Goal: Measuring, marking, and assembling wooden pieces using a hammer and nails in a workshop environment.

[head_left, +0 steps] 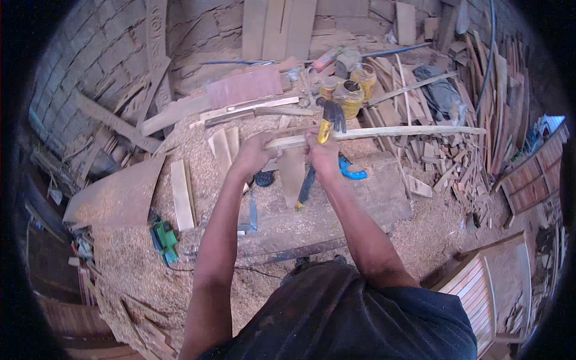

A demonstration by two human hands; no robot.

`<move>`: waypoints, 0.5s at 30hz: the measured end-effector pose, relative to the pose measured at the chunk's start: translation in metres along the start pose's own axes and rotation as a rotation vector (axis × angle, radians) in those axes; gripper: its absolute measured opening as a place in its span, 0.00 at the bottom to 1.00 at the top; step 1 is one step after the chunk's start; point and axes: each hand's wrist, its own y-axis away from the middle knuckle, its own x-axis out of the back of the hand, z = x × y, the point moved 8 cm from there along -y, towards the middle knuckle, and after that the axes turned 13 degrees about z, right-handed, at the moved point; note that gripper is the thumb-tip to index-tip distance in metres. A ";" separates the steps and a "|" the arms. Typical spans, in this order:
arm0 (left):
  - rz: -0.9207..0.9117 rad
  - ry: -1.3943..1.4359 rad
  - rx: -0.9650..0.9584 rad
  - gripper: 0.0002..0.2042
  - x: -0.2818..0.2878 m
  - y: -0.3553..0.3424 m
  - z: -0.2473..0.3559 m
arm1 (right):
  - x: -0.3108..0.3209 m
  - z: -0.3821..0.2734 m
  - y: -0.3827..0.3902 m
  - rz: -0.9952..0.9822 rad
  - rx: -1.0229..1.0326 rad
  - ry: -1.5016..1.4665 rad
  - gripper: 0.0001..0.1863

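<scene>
1. Strip of pale wood [384,131], long and slim, held crosswise above the bench [336,213], with most of its length reaching out to the right, over loose scraps.
2. Left hand [253,157]: fingers curled about the left end of the strip, pinching it.
3. Right hand [321,155]: fingers wrapped round the hammer and against the strip, just beside the left hand; exactly how they share the two is too small to tell.
4. Hammer [326,127], yellow and black: its dark head stands beyond the strip, and its handle slants down toward the person below the right hand.
5. Tapered wooden piece [292,174], below the strip, between the forearms, near a round black object [264,179].
6. Blue curved object [354,170], just right of the right wrist, on the bench.
7. Metal square [252,216], lying nearer the person.
8. Green power tool [165,241], among wood shavings [129,258], well to the left.
9. Yellow containers [348,103], grouped beyond the hammer head.
</scene>
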 end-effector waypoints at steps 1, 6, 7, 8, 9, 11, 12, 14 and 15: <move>0.047 0.008 -0.052 0.28 0.002 0.002 0.005 | 0.001 0.001 0.000 0.020 0.025 0.001 0.08; 0.638 0.413 -0.025 0.48 -0.001 0.043 -0.006 | 0.009 -0.004 0.011 0.153 0.230 0.241 0.10; 0.634 0.673 0.081 0.52 -0.019 0.051 -0.022 | 0.012 -0.007 0.015 0.202 0.288 0.305 0.12; 0.574 0.840 0.205 0.49 -0.046 0.054 -0.034 | 0.012 -0.006 0.017 0.181 0.258 0.332 0.14; 0.560 0.885 0.321 0.47 -0.068 0.061 -0.045 | 0.009 -0.003 0.022 0.159 0.228 0.359 0.15; 0.478 0.678 0.495 0.33 -0.092 0.064 -0.067 | 0.006 0.004 0.030 0.062 0.132 0.487 0.17; 0.501 0.674 0.436 0.28 -0.091 0.064 -0.069 | 0.003 -0.004 0.034 0.060 0.228 0.532 0.17; 0.495 1.045 0.298 0.21 -0.095 0.057 -0.064 | -0.003 -0.011 0.040 0.026 0.266 0.269 0.16; 0.502 1.035 0.286 0.20 -0.095 0.057 -0.064 | -0.005 -0.012 0.041 0.025 0.253 0.220 0.15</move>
